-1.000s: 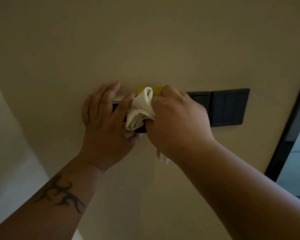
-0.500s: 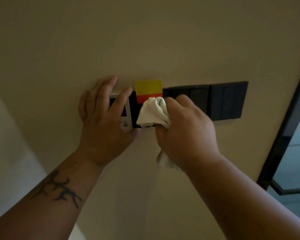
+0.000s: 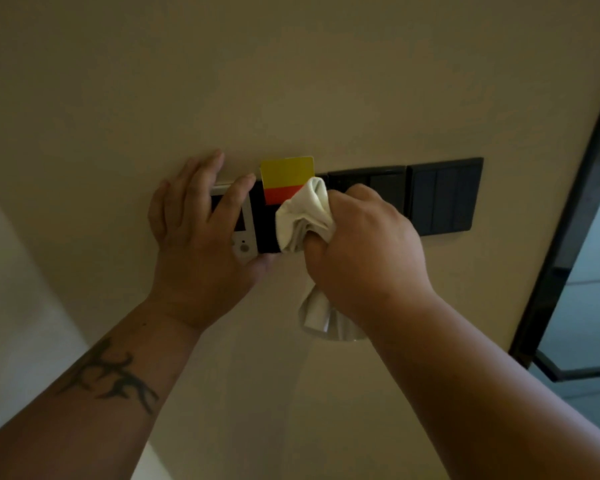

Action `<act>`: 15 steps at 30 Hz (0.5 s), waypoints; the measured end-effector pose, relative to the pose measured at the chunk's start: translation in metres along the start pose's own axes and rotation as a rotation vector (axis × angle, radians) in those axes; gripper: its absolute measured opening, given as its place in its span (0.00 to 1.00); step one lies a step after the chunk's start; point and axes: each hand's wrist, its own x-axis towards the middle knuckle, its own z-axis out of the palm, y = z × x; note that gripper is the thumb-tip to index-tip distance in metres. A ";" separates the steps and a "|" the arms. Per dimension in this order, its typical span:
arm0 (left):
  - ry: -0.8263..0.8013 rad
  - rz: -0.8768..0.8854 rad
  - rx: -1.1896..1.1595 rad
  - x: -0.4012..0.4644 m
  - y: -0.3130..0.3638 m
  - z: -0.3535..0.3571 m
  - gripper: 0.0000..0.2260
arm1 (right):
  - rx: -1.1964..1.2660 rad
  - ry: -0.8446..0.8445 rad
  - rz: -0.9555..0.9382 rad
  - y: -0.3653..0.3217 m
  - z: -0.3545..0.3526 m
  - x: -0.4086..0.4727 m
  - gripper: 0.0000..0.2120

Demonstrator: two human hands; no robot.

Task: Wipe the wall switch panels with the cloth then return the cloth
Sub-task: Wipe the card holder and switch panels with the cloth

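A row of wall panels runs across the beige wall. My right hand [image 3: 364,247] is shut on a bunched white cloth [image 3: 303,216], pressing it against the black card-holder panel [image 3: 265,226]; a loose end of the cloth hangs below my wrist. A yellow and red card [image 3: 286,178] stands in that holder. My left hand [image 3: 198,237] lies flat with spread fingers over the white control panel [image 3: 245,233] at the row's left end. Two black switch panels [image 3: 442,197] continue to the right, the nearer one partly hidden by my right hand.
A dark door frame [image 3: 568,216] runs down the right side, with a glass pane beyond it. A lighter wall surface [image 3: 18,306] meets the beige wall at the lower left.
My right hand has moved the cloth rightwards and down off the card and the white panel, which now show. My left hand stays on the white panel.
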 end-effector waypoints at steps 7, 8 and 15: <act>-0.092 -0.013 -0.041 0.000 -0.002 -0.003 0.37 | 0.020 0.045 -0.058 0.002 0.008 -0.015 0.04; -0.090 -0.008 -0.043 0.000 -0.003 -0.002 0.36 | 0.001 0.045 -0.101 -0.001 0.014 -0.015 0.04; -0.110 -0.019 -0.075 0.001 -0.003 -0.003 0.39 | -0.097 -0.006 -0.182 0.019 0.029 -0.025 0.08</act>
